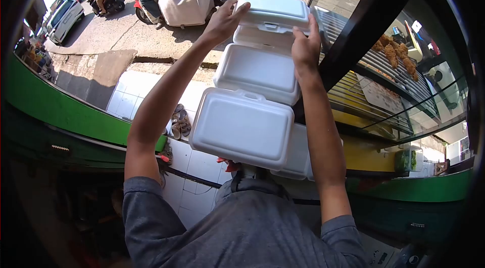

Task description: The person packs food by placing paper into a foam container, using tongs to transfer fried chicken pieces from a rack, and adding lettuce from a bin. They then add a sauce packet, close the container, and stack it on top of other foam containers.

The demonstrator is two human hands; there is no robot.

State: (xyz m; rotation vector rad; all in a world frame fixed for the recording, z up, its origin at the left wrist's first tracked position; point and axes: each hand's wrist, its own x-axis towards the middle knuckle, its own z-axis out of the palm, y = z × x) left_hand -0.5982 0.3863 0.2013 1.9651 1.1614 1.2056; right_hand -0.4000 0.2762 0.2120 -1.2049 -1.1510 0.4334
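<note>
Head view: the far white foam box sits at twelve o'clock, beyond three other white boxes, its front catch turned toward the wearer. Pale foam shows below its front edge; whether that is its own base or another box is hard to tell. The left hand grips it at its nine o'clock side, and the right hand at its four o'clock side, fingers up the edge and thumb by the front. The hands are apart, with the box clamped between them.

Toward six o'clock come the middle box, then the near box, both with lids down; a lower box shows partly at the near one's four o'clock. Judging by this, those three look closed and set down, while the far one alone is being handled and its closure looks unsettled. Whether any is filled cannot be told.

Farther out, a glass case with fried chicken lies at two o'clock, and a loaded motorbike stands toward eleven.
</note>
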